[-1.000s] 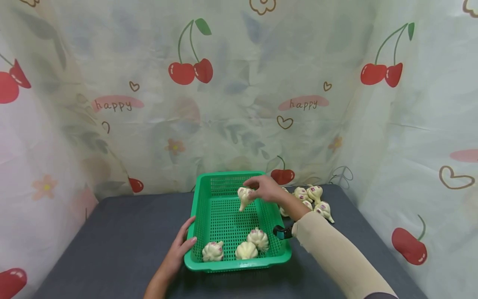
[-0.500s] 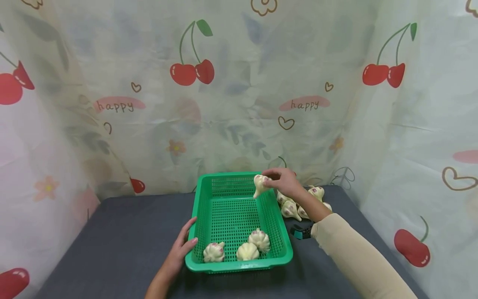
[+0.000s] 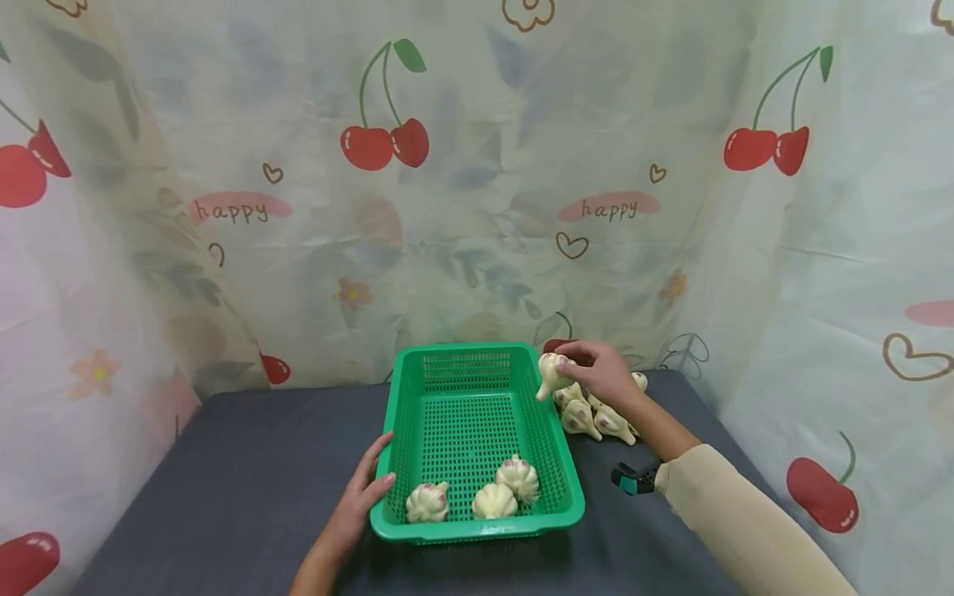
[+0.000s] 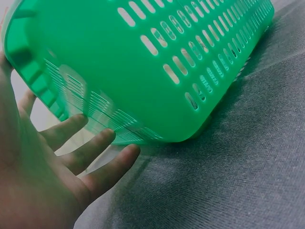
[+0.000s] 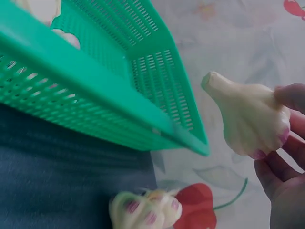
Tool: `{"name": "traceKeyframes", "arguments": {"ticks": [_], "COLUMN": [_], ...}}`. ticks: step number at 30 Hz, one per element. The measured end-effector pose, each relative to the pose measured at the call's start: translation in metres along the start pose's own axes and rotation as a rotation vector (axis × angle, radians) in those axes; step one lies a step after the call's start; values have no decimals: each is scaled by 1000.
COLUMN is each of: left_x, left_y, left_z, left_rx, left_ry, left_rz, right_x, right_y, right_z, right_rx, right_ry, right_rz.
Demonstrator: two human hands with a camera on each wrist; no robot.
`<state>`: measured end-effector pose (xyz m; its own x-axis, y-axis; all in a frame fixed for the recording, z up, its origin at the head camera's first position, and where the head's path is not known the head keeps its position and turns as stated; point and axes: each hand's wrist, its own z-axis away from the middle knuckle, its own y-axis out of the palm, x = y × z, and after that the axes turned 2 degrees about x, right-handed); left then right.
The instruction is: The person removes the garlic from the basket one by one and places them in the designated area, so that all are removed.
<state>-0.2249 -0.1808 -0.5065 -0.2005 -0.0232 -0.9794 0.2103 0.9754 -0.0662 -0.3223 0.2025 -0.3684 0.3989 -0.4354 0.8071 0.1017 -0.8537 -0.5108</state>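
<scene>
My right hand [image 3: 607, 377] pinches a garlic bulb [image 3: 553, 374] between thumb and fingers, its stem tilted down, just beyond the right rim of a green plastic basket [image 3: 477, 525]. In the right wrist view the held garlic bulb [image 5: 252, 117] is cream with purple patches. My left hand [image 3: 356, 495] holds the basket's left rim, thumb and a fingertip over the edge. In the left wrist view, other fingers [image 4: 97, 145] extend along the outer wall. Inside the basket, at the near end, lie a garlic bulb [image 3: 427, 502] on the left and two garlic bulbs [image 3: 494, 501] on the right.
Several more garlic bulbs [image 3: 580, 418] are piled on the dark tabletop [image 3: 283, 480] right of the basket, partly hidden by my right hand and forearm. A printed curtain [image 3: 477, 281] encloses the table at the back and sides.
My right hand has carried the garlic bulb rightward, from over the basket's inside to beyond its right rim, near the pile. The left hand and basket have stayed nearly in place.
</scene>
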Motion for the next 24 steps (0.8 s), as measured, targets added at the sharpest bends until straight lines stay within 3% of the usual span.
{"name": "traceKeyframes", "arguments": {"ticks": [11,24], "left_x": [0,2], "left_y": [0,-1], "left_z": [0,-1], "left_rx": [3,5], "left_ry": [1,7], "left_rz": [1,1], "right_x": [-34,-62], "right_y": [-9,-11], "right_z": [18,39], "right_rx": [-96,-108], "right_ry": [-4,-36], "right_rz": [115,255]}}
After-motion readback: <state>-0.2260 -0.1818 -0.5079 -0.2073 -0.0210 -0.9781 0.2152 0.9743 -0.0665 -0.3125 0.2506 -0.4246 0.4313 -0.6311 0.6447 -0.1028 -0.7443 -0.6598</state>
